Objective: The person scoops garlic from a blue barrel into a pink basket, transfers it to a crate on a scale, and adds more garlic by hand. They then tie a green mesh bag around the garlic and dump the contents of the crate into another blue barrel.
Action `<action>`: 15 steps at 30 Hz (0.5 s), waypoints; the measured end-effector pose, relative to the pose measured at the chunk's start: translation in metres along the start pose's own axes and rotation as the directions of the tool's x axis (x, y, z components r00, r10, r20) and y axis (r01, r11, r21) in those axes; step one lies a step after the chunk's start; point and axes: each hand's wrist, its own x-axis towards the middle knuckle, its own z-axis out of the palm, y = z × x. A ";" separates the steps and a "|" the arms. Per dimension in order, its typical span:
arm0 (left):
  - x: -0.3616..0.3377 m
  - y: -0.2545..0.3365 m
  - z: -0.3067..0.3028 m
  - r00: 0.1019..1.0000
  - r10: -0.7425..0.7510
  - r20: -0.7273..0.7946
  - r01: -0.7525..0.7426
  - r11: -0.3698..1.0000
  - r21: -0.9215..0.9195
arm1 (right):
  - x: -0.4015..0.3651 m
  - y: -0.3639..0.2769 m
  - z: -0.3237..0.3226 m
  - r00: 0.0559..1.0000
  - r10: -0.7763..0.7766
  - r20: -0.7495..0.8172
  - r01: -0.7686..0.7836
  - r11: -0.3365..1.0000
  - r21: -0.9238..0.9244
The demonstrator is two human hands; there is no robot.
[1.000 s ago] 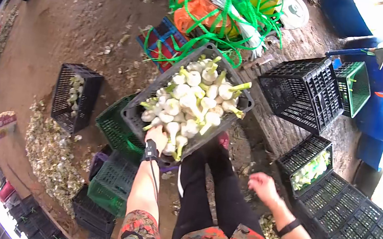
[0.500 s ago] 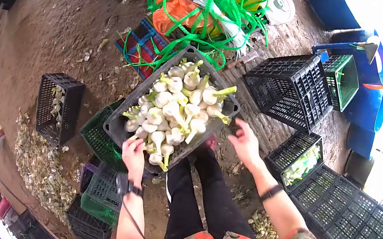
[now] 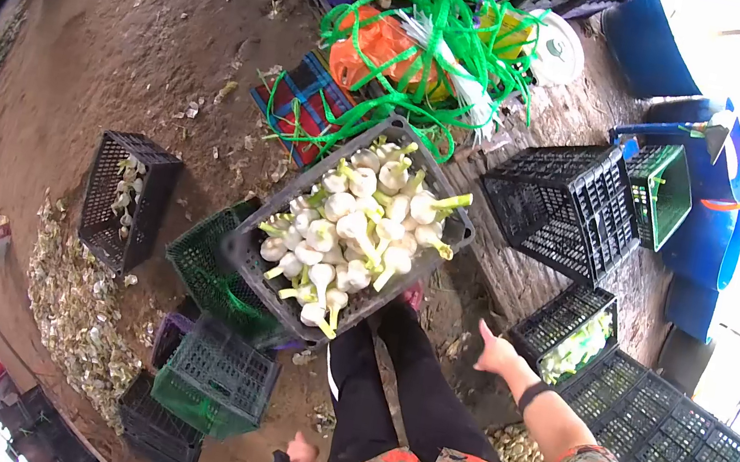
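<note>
A black plastic crate (image 3: pixel 464 235), full of white garlic bulbs (image 3: pixel 356 229) with short trimmed green stems, sits tilted in front of my legs. My right hand (image 3: pixel 498 354) is off the crate's lower right side, holding nothing, its thumb apart from the fingers. Down by my left leg is my left hand (image 3: pixel 302 456), well away from the crate; its fingers are mostly hidden and nothing shows in it. Close to my right hand stands a smaller black crate (image 3: pixel 535 329) holding pale green-white trimmings (image 3: pixel 579 347).
Left are a black crate (image 3: pixel 150 214) with some bulbs, a green crate (image 3: pixel 200 252), stacked crates (image 3: pixel 220 367) and a peelings heap (image 3: pixel 76 319). Green straps (image 3: pixel 441 8) lie at the back. An upturned black crate (image 3: pixel 579 207) and blue barrels (image 3: pixel 706 238) stand right.
My left hand has left the bulbs at the crate's near left edge and dropped down toward my body. My right hand has drawn back, down and right, from the crate. The view has shifted slightly.
</note>
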 end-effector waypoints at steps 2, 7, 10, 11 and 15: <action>0.023 0.022 -0.039 0.803 0.316 -0.506 -0.503 0.814 -0.290 | 0.016 -0.008 -0.023 0.984 0.088 -0.156 -0.076 0.994 0.079; 0.061 0.148 -0.194 0.806 -0.010 -0.592 -0.587 -0.146 -0.797 | 0.154 -0.138 -0.145 0.720 -0.129 -0.682 0.349 0.916 0.195; 0.079 0.183 -0.230 0.885 0.108 -0.453 -0.376 -0.410 -0.831 | 0.248 -0.175 -0.152 0.850 -0.206 -0.484 0.275 0.959 0.074; 0.097 0.193 -0.225 0.893 -0.019 -0.449 -0.423 -0.370 -0.827 | 0.263 -0.186 -0.151 0.956 -0.144 -0.254 0.184 0.973 0.140; 0.106 0.212 -0.229 0.879 -0.287 -0.381 -0.468 -0.367 -0.804 | 0.278 -0.194 -0.130 0.959 -0.023 -0.284 0.056 0.993 0.108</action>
